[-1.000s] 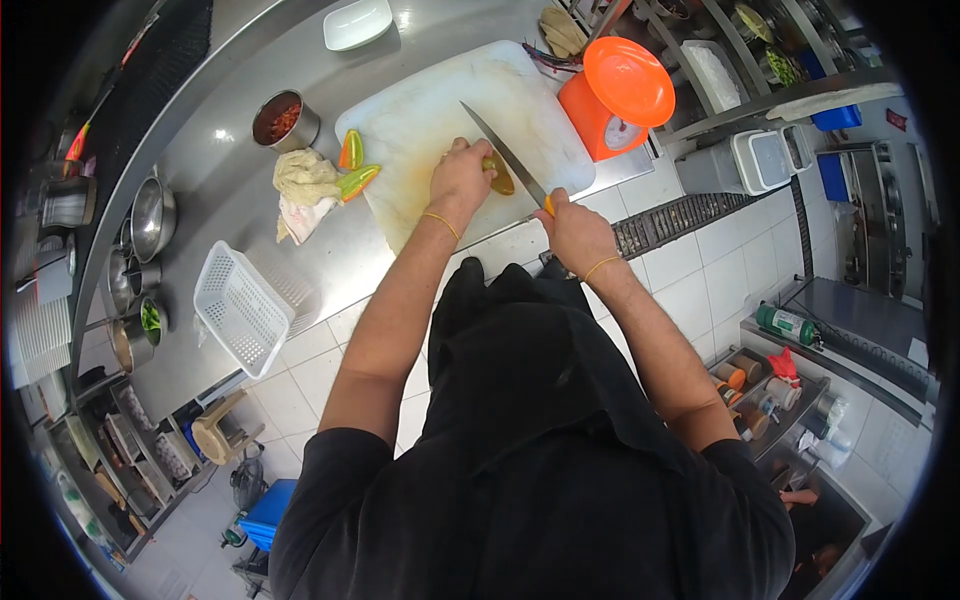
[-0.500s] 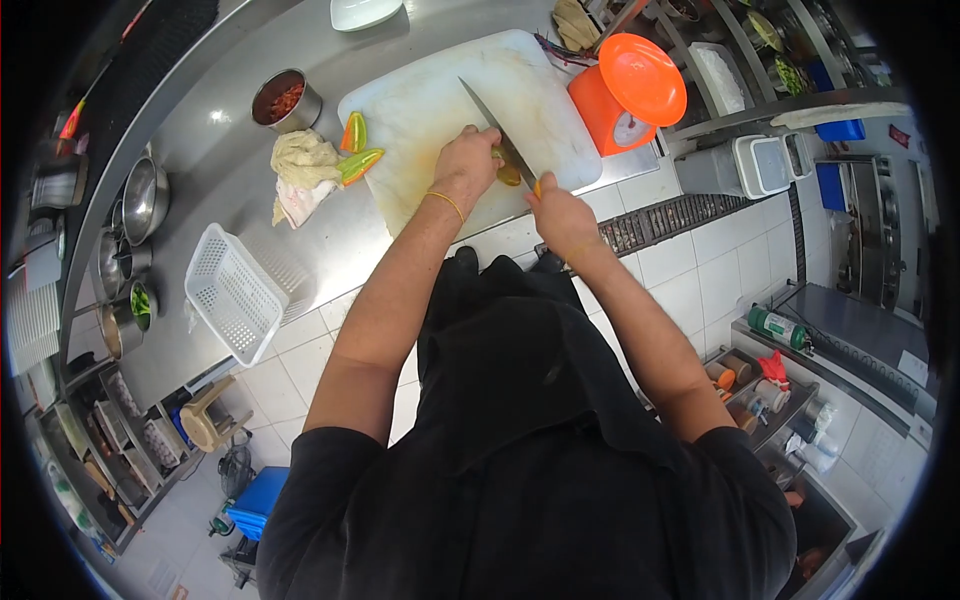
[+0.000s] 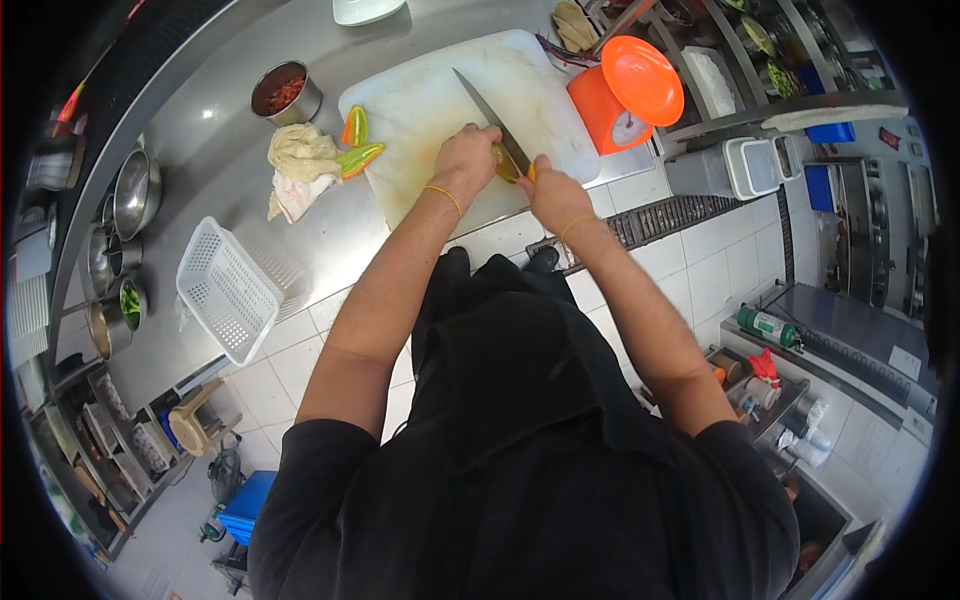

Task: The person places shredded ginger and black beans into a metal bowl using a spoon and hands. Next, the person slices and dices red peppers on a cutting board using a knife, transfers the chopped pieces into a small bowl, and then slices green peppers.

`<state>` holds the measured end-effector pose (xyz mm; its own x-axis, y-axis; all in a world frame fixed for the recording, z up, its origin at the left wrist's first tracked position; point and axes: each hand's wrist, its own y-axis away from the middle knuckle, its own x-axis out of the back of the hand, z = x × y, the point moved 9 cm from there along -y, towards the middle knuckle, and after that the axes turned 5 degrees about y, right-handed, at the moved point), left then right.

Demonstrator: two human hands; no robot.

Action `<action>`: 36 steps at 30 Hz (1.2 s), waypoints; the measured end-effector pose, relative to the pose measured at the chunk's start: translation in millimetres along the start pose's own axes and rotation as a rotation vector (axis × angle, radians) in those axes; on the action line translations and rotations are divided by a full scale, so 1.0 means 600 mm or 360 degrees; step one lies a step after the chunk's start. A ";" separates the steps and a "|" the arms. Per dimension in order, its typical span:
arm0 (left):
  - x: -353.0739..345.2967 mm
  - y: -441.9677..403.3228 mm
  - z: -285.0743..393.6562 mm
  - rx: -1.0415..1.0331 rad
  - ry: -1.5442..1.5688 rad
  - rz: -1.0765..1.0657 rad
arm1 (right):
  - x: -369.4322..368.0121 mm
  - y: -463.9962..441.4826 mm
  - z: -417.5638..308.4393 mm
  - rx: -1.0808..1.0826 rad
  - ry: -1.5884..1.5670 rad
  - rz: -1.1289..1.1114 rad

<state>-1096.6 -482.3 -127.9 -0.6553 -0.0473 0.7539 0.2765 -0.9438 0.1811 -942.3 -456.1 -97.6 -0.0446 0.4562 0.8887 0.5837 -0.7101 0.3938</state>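
Observation:
My right hand [image 3: 556,194] is closed around the handle of a long kitchen knife [image 3: 487,108]. The blade slants up and left across the white cutting board [image 3: 430,85]. Beside the blade, my left hand [image 3: 468,155] is closed on a yellow-green pepper piece [image 3: 507,168], partly hidden by the fingers and knife. On the board's left side lie two cut pepper pieces, one upright green and orange pepper piece [image 3: 355,127] and one slanting pepper piece [image 3: 361,159].
Left of the board are a crumpled cloth [image 3: 302,157], a metal pot of chopped red food [image 3: 286,95] and a white perforated basket [image 3: 228,290]. An orange kitchen scale [image 3: 612,115] stands at the board's right edge. A white dish [image 3: 368,10] is at the back.
My right hand has moved slightly left, closer to my left hand. The knife has slid a little up and left, and my left hand stays nearly in place.

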 end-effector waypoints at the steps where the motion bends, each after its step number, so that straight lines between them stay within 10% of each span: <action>1: 0.004 -0.003 0.004 -0.0013 -0.0006 0.0018 | 0.020 0.008 -0.005 0.0000 0.0021 -0.0032; 36: 0.017 0.015 0.005 -0.0193 0.0087 0.0137 | -0.089 0.008 -0.006 -0.0116 -0.0150 0.0028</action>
<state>-1099.0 -490.3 -116.6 -0.6713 -0.1443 0.7270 0.2483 -0.9680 0.0371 -939.9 -485.7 -142.6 0.0436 0.4891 0.8711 0.5229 -0.7542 0.3973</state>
